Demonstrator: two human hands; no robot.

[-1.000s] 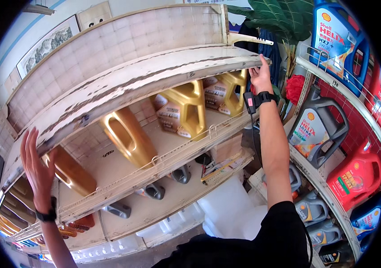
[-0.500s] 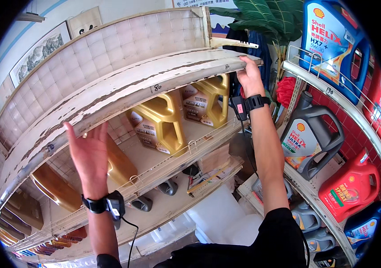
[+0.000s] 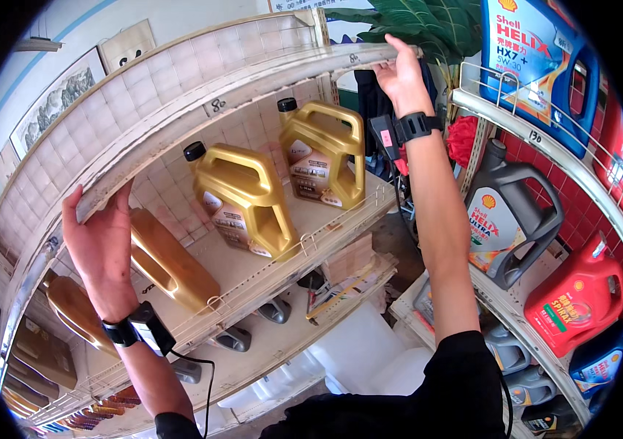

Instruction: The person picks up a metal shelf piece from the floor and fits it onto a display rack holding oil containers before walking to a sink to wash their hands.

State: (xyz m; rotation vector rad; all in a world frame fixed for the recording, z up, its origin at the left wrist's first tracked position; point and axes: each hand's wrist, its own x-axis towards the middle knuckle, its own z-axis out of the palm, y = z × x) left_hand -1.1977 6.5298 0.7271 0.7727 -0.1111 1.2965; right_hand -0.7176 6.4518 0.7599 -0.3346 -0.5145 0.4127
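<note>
My left hand [image 3: 99,245] is closed on the front edge of a long, worn white shelf board [image 3: 216,107], thumb in front and fingers beneath. Farther right along that edge, my right hand [image 3: 403,79] grips the board near its end, thumb on top and fingers underneath. The board is raised at its front, so its top surface hardly shows. Gold oil jugs stand on the shelf below: one with a black cap [image 3: 242,201] in the middle, another [image 3: 324,157] to its right, and a plain gold jug [image 3: 172,260] beside my left hand.
A lower shelf [image 3: 341,219] with a wire rail runs beneath the jugs. To the right, a second rack holds a blue jug [image 3: 534,62], a dark grey jug [image 3: 509,212] and a red jug [image 3: 578,293]. A leafy plant [image 3: 428,25] stands behind my right hand.
Both hands have moved up with the board, whose front edge has risen and tilted. The caps and upper parts of the gold jugs below now show. My left hand has also shifted leftward.
</note>
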